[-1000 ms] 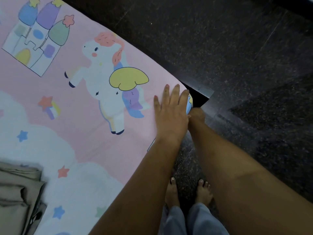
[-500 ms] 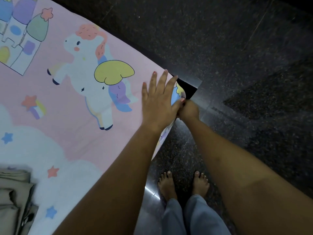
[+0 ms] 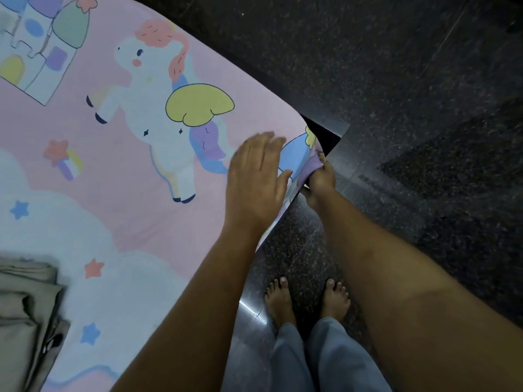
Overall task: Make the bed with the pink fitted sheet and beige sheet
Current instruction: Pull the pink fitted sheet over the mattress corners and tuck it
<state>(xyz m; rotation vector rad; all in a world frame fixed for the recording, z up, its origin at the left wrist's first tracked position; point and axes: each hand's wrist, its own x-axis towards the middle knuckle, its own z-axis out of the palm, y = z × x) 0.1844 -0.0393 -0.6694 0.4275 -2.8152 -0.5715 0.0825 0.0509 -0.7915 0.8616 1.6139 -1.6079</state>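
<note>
The pink fitted sheet [image 3: 113, 142] covers the bed on the left, its right corner lifted off the dark bed frame [image 3: 331, 134]. The left hand [image 3: 256, 176] rests on the sheet just beside that corner, its blurred fingers apparently straight and together. The right hand [image 3: 319, 182] pinches the bunched corner fabric. The folded beige sheet [image 3: 25, 315] lies on the bed at the near left, well apart from both hands.

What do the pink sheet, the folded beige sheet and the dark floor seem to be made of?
Pink fitted sheet: thin matte cloth, perhaps cotton; it bunches where the right hand grips its corner. Beige sheet: similar soft matte fabric, lying in limp folds. Floor: polished speckled stone, perhaps granite; it reflects light.
</note>
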